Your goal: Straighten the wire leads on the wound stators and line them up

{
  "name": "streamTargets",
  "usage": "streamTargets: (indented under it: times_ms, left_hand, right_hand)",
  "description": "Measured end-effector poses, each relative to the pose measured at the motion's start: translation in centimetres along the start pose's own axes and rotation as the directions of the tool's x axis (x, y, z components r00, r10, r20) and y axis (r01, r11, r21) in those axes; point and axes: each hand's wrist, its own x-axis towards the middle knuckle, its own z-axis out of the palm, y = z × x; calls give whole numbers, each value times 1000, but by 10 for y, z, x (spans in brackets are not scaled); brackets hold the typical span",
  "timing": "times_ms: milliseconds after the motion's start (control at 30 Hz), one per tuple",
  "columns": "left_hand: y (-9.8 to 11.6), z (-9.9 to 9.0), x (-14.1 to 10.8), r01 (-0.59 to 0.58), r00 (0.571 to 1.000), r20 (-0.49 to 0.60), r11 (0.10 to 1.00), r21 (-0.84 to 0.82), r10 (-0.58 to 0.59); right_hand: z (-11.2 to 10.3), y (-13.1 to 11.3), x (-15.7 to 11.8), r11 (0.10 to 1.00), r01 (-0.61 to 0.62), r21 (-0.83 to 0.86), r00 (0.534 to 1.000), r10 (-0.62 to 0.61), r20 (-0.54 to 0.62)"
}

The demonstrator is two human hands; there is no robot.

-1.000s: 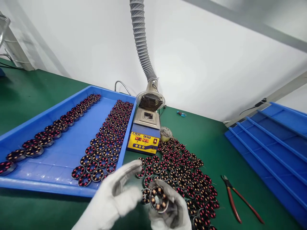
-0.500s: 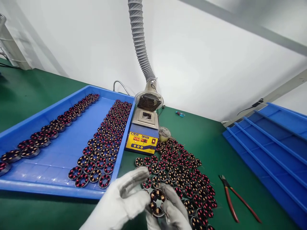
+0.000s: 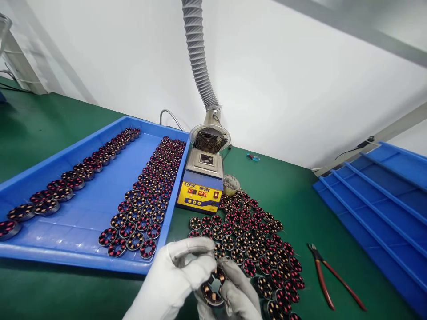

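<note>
A wound motor stator (image 3: pixel 211 294) with copper coils on dark teeth and a bright hollow centre is held low in the middle. My right hand (image 3: pixel 240 291), in a greyish-white glove, is closed around its right side, with some fingers hidden beneath. On the upper left, my left hand (image 3: pixel 173 273), also white-gloved, curls its thumb and forefinger together at the ring's upper edge. What lies between those fingertips, if anything, is too small to make out. Behind and right of both hands, several similar stators (image 3: pixel 248 235) with red or copper coils lie crowded on the green table (image 3: pixel 283 178).
On the left, a blue tray (image 3: pixel 83 195) holds rows of stators. A yellow-fronted solder pot (image 3: pixel 198 195) displays red digits beneath a flexible extraction duct (image 3: pixel 199 58). A small round cup (image 3: pixel 231 183) stands beside it. Red-handled cutters (image 3: pixel 322 275) and blue bins (image 3: pixel 376 209) are rightward.
My left thumb and forefinger have closed in on the stator's upper edge. The stator has tilted and shifted slightly down and left in my right hand. The view has shifted slightly.
</note>
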Motion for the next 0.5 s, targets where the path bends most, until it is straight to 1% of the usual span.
streamTargets:
  times_ms: [100,200,267,300,333,367,400,433,467,500]
  left_hand:
    - [-1,3,-2,41,999,-30,995,-92,-44]
    - [7,8,-3,95,988,-98,972,-213,-118]
    - [13,9,-3,72,984,-142,965,-251,-111]
    - [14,9,-2,50,985,-147,973,-224,-85]
    - [15,8,-1,20,994,-102,988,-154,-36]
    - [15,8,0,-13,1000,-23,998,-68,11]
    - [15,8,0,-41,997,71,999,5,41]
    - [15,9,0,-59,988,145,997,42,53]
    - [15,10,0,-63,980,190,997,41,54]
    - [16,11,-1,-49,976,213,999,14,45]
  right_hand:
    - [2,0,0,1000,22,18,999,-21,-24]
    - [1,0,1,999,30,15,1000,-30,-10]
    - [-1,0,2,1000,16,12,1000,-16,3]
    - [-1,0,2,1000,7,16,1000,-7,8]
    - [-2,-1,2,1000,-1,20,1000,0,17]
    - [-3,-1,3,1000,-9,25,1000,8,30]
    - [-3,-1,3,999,-16,31,999,14,42]
    - [-3,-2,3,999,-20,35,999,18,46]
    - [-3,-2,3,999,-24,39,999,22,45]
    - [-4,-2,3,999,-29,44,999,28,39]
